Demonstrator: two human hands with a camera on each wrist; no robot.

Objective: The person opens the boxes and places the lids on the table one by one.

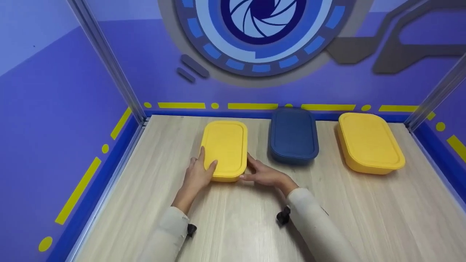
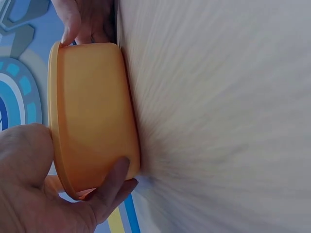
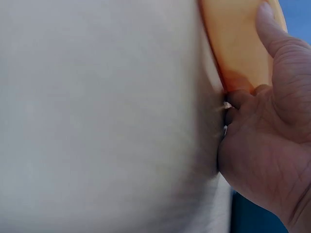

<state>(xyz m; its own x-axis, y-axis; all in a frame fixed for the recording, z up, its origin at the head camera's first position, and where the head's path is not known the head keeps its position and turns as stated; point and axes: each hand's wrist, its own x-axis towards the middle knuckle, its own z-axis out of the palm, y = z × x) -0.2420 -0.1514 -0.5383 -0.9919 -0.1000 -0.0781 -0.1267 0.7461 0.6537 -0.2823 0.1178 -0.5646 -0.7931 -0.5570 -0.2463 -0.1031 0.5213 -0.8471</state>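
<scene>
A yellow lidded food container point(image 1: 226, 145) rests on the wooden table between both hands. The left hand point(image 1: 197, 175) grips its near left corner, thumb over the lid's edge and fingers along the side. In the left wrist view, those fingers bend beneath the rim of the container point(image 2: 95, 107). At the near right corner the right hand point(image 1: 265, 174) holds it, with the thumb at the front and fingers along the right side. The right wrist view shows the right hand point(image 3: 265, 131) against the container's wall point(image 3: 238, 43); some fingertips are hidden behind it.
A dark blue lidded container point(image 1: 293, 134) stands right of the held one, near the back wall. Farther right is another yellow lidded container point(image 1: 371, 142). Purple-blue printed panels point(image 1: 123, 69) with metal corner posts bound the wooden table point(image 1: 233, 225) at the back and sides.
</scene>
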